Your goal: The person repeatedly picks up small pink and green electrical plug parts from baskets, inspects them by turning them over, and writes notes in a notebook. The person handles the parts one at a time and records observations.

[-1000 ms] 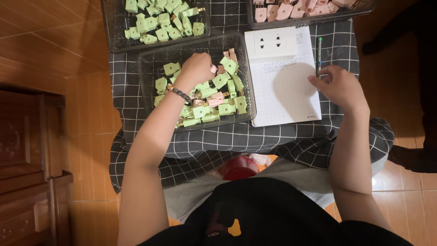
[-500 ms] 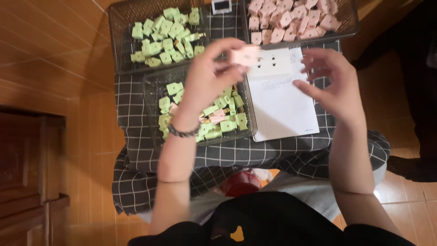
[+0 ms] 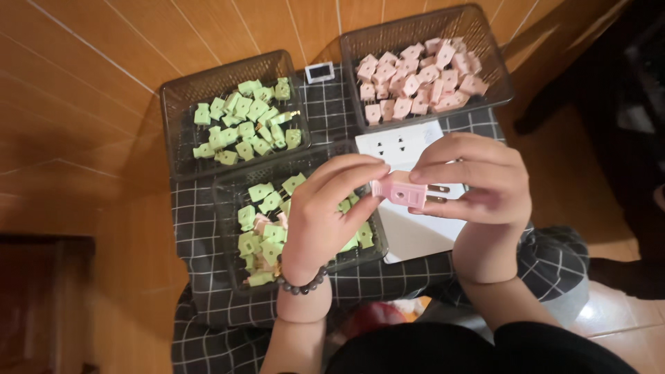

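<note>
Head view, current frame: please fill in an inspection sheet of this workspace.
Surface: black-and-white checked cloth spread over a wooden floor.
Job's things: pink plug with metal prongs pointing right, held above the white socket panel.
Clutter: near basket of mostly green plugs with a few pink; far left basket of green plugs; far right basket of pink plugs; small white device between the far baskets.
Hands: left hand, beaded bracelet at the wrist, and right hand both grip the pink plug.
Cables: nothing seen.
Surroundings: dark wooden furniture at lower left; dark shapes at right, unclear.
</note>
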